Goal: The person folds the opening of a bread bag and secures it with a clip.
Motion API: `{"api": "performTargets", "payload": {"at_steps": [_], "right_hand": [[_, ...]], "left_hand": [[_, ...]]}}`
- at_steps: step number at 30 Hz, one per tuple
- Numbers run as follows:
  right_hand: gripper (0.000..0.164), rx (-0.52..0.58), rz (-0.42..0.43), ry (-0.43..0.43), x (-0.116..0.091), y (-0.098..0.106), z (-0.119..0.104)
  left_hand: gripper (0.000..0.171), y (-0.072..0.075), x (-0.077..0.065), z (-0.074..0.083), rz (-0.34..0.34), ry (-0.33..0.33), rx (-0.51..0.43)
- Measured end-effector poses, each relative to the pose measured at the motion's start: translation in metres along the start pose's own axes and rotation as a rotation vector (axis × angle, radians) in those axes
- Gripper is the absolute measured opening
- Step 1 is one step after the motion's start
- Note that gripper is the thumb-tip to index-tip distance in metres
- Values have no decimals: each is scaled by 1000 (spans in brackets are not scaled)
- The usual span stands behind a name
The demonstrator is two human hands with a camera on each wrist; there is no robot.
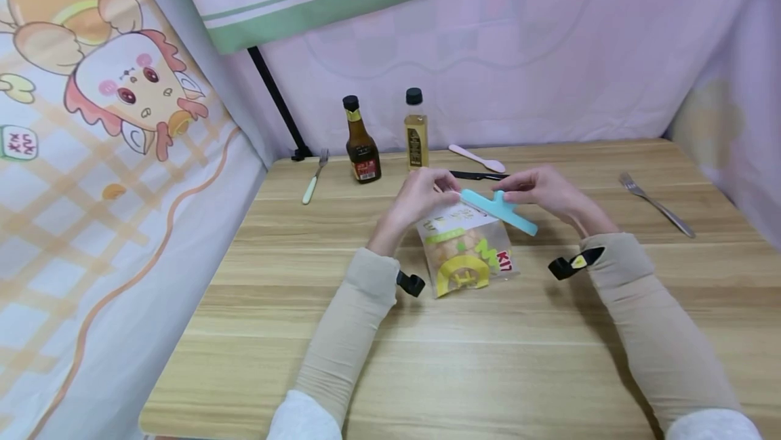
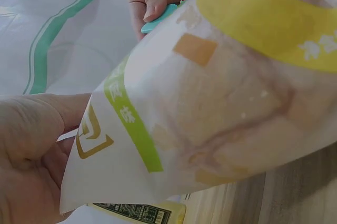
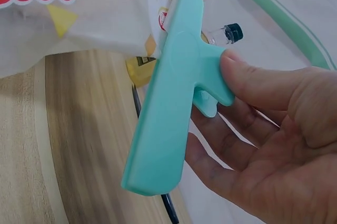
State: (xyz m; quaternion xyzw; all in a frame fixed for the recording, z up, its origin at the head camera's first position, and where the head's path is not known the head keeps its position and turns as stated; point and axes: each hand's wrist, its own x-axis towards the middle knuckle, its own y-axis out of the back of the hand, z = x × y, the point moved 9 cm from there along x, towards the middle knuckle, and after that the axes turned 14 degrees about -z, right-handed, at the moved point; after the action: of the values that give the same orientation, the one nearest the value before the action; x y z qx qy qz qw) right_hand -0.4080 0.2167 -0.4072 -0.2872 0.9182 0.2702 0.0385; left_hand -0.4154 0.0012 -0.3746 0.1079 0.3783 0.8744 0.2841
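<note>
A translucent food bag (image 1: 466,260) with yellow and green print hangs upright above the table. My left hand (image 1: 421,196) pinches its top edge; in the left wrist view that hand (image 2: 37,150) grips a top corner. The thumb and fingers of my right hand (image 1: 543,196) squeeze the handle of a turquoise bag clip (image 1: 500,211). In the right wrist view the clip (image 3: 166,113) lies along the bag's top edge, its upper end close to the left fingertips. Whether the bag's edge is between the clip's two bars, I cannot tell. Round beige contents show through the bag.
Behind the hands stand a dark sauce bottle (image 1: 363,148) and a clear oil bottle (image 1: 417,135). A pink spoon (image 1: 478,158) and a black utensil (image 1: 476,175) lie near them. A green-handled fork (image 1: 314,179) is at left, a metal fork (image 1: 659,206) at right.
</note>
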Motion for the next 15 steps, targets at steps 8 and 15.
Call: {"api": "performTargets", "payload": {"at_steps": [8, 15], "right_hand": [[41, 15, -7, 10, 2, -2, 0], [42, 22, -11, 6, 3, -3, 1]], "left_hand": [[29, -3, 0, 2, -51, -18, -43], [36, -7, 1, 5, -95, -36, -34]]}}
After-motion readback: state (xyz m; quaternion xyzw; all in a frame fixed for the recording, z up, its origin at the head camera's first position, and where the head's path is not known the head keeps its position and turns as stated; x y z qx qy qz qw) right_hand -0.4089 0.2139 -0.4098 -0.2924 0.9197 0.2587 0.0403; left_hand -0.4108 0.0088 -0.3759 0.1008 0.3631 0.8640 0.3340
